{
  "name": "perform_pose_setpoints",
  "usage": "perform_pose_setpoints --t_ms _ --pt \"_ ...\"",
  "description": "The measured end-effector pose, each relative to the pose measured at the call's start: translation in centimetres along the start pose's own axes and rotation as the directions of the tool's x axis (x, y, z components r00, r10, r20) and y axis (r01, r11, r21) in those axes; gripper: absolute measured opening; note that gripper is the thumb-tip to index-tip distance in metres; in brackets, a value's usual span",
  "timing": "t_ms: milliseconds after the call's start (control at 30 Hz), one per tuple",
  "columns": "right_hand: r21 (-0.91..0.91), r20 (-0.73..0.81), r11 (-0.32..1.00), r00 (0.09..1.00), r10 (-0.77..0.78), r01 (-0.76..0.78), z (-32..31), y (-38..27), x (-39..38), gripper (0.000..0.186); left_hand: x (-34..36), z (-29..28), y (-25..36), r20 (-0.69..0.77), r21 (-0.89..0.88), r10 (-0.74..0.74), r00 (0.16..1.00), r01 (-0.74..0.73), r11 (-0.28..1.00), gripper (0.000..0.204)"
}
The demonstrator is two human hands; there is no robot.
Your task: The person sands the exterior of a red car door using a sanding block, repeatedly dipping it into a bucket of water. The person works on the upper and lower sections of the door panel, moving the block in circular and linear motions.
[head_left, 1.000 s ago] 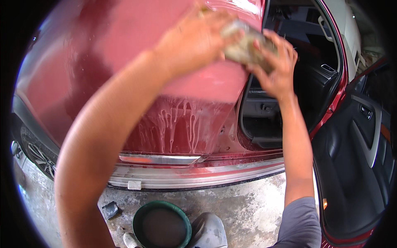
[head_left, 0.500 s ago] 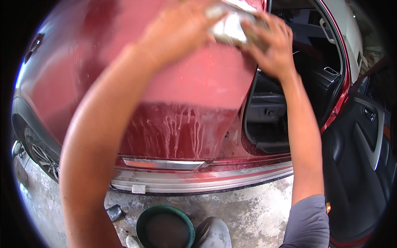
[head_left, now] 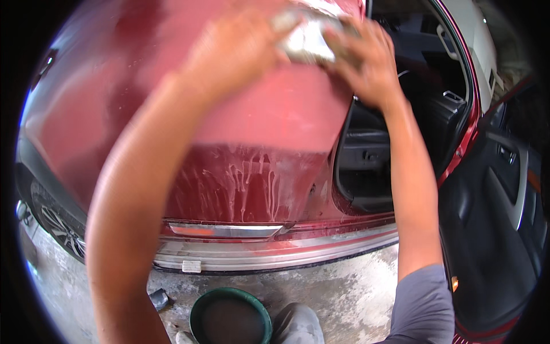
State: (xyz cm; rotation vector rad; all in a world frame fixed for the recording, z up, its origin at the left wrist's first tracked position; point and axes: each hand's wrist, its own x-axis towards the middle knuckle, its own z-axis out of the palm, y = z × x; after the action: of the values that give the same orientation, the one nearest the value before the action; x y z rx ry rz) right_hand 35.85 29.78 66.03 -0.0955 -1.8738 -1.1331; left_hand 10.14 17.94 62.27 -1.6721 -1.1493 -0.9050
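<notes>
Both my hands are up on the red car's door panel (head_left: 275,109), near the top of the view. Between them is a silver-white block (head_left: 310,40) with a greyish-brown sheet around it, pressed flat to the paint. My left hand (head_left: 243,43), smeared by motion, grips the block's left end. The fingers of my right hand (head_left: 369,60) wrap the right end, beside the open doorway. The panel around the block is dull pink. Below it, milky runs streak the darker, glossier red.
A green bucket (head_left: 266,312) of murky water stands on the concrete floor (head_left: 349,292) by my knee. A small pale block (head_left: 191,266) rests on the sill (head_left: 275,256). At right, another door (head_left: 492,218) hangs open beside the dark cabin. A wheel (head_left: 56,221) is at left.
Both hands and the block have slid slightly left across the panel, staying against it. The whole view has shifted a little.
</notes>
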Motion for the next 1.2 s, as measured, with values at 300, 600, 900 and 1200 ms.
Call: perform_pose_setpoints --t_ms 300,600,900,1200 --pt "0.034 -0.001 0.989 0.989 0.145 -0.145 -0.4 -5.9 -5.4 0.056 -5.9 2.2 2.6 -0.188 0.111 0.183 0.965 -0.165 0.980 0.046" --pt "0.053 -0.051 0.998 0.998 0.047 -0.044 2.7 -3.3 5.5 0.053 -1.6 -3.7 -5.2 -0.034 0.056 0.037 0.999 -0.035 0.998 0.058" --pt "0.067 -0.003 0.986 0.988 0.155 -0.154 1.6 -11.5 -4.3 0.053 -11.2 -0.1 -0.4 -0.076 0.026 0.115 0.990 -0.113 0.993 0.067" --pt "0.104 -0.053 0.994 0.998 0.031 -0.025 4.8 -6.3 8.4 0.054 -4.5 -5.4 -10.6 -0.073 0.171 0.169 0.983 -0.154 0.973 0.061"
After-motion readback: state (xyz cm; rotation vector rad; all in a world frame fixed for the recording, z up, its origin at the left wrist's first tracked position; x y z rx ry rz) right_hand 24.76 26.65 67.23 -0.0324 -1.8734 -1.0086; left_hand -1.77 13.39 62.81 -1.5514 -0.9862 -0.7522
